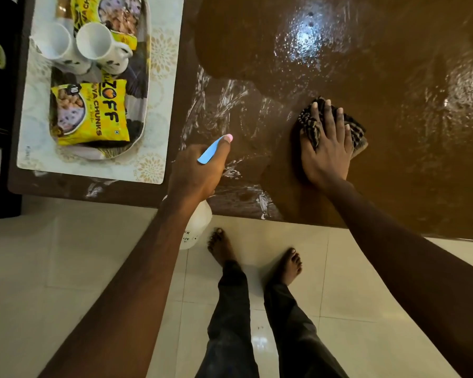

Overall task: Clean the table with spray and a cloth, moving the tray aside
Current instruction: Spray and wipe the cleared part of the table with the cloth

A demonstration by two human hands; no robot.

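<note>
From the head camera we look straight down on a brown table [393, 64] whose top shines wet, with pale streaks of liquid across its middle and near its front edge.

The right hand [328, 148] lies flat on a dark checked cloth [357, 132]. Its fingers are straight and spread, pressing the bunched cloth against the tabletop, and they do not curl round it. The cloth sits on the table's near half, to the right of the streaks.

The left hand [197, 173] is wrapped round the neck of a spray bottle [195, 230] and grips it, with one finger lying along the light blue trigger [210, 152]. We see the pink nozzle tip just past that finger, over the table. The bottle's translucent white body hangs below the hand, beyond the table's front edge and above the floor [66, 268].

The tray [147, 50] stands at the table's left end on a white placemat [163, 50] with gold flowers, well apart from the cloth. It holds two white mugs [99, 45] side by side and yellow packets [93, 115], one nearer us and one behind the mugs.

Below the table we see pale glossy floor tiles and two bare feet [221, 246] under dark trouser legs.
</note>
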